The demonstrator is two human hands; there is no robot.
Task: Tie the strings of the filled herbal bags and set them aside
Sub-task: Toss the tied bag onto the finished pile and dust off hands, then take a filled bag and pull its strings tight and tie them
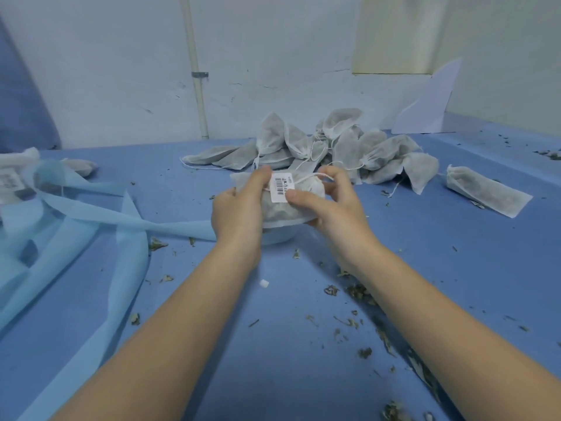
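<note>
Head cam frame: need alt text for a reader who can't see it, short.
Two bare hands hold a filled white mesh herbal bag with a barcode label above a blue table: the left hand grips its side while the right hand pinches its white drawstring. Behind lies a pile of similar white filled bags, and dried herb scraps litter the table.

Two bare forearms, no sleeves in view; left hand (236, 208) and right hand (331, 205) ungloved, no rings, no watch.
</note>
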